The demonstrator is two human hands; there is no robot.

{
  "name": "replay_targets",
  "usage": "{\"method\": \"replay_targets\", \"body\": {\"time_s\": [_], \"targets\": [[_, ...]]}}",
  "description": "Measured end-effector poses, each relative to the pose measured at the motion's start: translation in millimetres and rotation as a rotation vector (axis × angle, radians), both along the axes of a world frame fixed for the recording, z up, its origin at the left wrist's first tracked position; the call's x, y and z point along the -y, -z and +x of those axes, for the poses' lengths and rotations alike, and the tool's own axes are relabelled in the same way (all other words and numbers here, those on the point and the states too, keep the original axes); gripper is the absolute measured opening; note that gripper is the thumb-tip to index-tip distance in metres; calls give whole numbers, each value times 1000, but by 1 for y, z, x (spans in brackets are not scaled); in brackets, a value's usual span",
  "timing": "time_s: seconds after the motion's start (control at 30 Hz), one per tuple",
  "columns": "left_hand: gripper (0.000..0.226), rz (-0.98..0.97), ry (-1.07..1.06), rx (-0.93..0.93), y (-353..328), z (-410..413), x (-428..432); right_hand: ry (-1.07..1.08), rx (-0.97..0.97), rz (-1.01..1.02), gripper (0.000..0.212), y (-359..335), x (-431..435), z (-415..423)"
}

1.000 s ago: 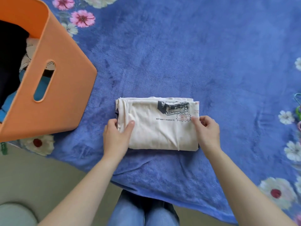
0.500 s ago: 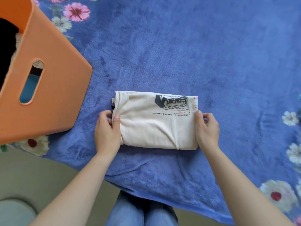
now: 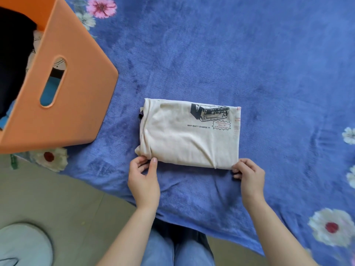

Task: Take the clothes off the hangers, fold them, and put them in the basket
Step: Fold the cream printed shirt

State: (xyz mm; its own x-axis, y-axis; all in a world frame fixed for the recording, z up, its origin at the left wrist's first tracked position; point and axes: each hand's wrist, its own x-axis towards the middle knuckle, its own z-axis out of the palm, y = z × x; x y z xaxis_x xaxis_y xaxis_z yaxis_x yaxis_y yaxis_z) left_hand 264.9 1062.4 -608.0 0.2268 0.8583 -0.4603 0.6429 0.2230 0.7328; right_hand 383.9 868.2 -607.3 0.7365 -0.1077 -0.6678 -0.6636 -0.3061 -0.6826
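Observation:
A folded cream T-shirt (image 3: 184,144) with a black print lies flat on the blue floral blanket (image 3: 240,60). My left hand (image 3: 144,179) is at the shirt's near left corner, thumb and fingertips pinching the fabric edge. At the near right corner, my right hand (image 3: 249,177) has its curled fingers closed on the edge. The orange basket (image 3: 76,96) stands to the left of the shirt, apart from it. Dark, white and blue clothes show inside it and through its handle slot.
The blanket's near edge hangs over my jeans (image 3: 172,250). Beige floor (image 3: 63,204) lies to the lower left, with a pale round object (image 3: 21,244) at the corner. No hangers are in view.
Both hands have slid from the shirt's left and right sides down to its two near corners. The shirt has stayed flat in place.

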Motion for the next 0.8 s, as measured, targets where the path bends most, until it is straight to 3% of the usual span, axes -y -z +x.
{"method": "replay_targets", "body": {"time_s": [0.03, 0.17, 0.27, 0.47, 0.8], "targets": [[15, -10, -34, 23, 0, 2, -1, 28, -12, 22, 4, 0, 1, 1], [9, -5, -69, 75, 4, 5, -7, 147, -94, 147, 16, 5, 7, 2], [2, 55, 36, 25, 6, 3, -11, 96, -156, 214, 12, 7, 11, 0], [13, 20, 101, 119, 1, -13, -36, -14, -144, 261, 26, 7, 17, 5], [13, -200, 75, 83, 16, -30, -40, -144, -18, 11, 37, 18, 16, -6]]}}
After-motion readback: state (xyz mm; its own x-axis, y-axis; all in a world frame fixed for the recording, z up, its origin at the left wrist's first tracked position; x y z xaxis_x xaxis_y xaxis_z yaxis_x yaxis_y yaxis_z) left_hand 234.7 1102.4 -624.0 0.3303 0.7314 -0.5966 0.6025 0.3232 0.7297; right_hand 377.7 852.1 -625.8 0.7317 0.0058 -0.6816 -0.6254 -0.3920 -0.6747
